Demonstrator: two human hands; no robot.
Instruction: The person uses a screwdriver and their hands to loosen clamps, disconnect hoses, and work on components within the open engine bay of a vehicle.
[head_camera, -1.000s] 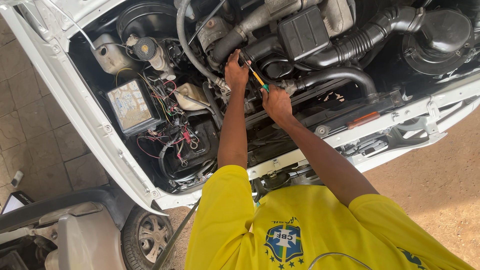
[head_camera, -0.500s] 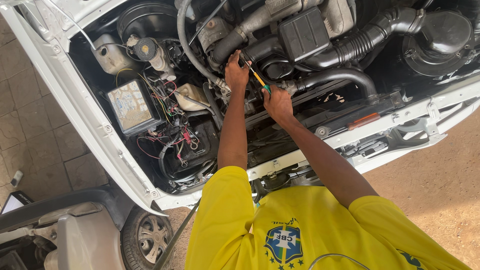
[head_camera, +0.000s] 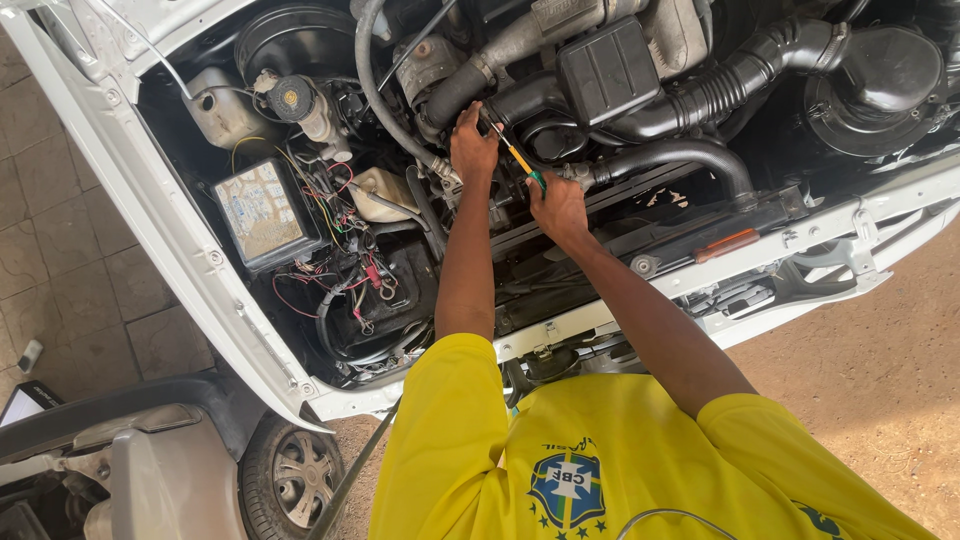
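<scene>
I lean over the open engine bay (head_camera: 560, 110) of a white car. My left hand (head_camera: 471, 150) reaches in and rests by a grey hose (head_camera: 372, 90) and its clamp in the middle of the bay. Just to its right, my right hand (head_camera: 557, 205) grips a screwdriver (head_camera: 522, 160) with a yellow and green handle. Its shaft points up and left toward my left hand's fingers. The tip is hidden among the parts. My yellow shirt (head_camera: 600, 460) fills the bottom of the view.
A black ribbed intake hose (head_camera: 740, 75) and black air box (head_camera: 610, 65) lie to the right. A fuse box (head_camera: 262, 212) with loose red wires sits at the left. The white front panel (head_camera: 780, 250) crosses under my arms. A second vehicle's wheel (head_camera: 295, 475) is at bottom left.
</scene>
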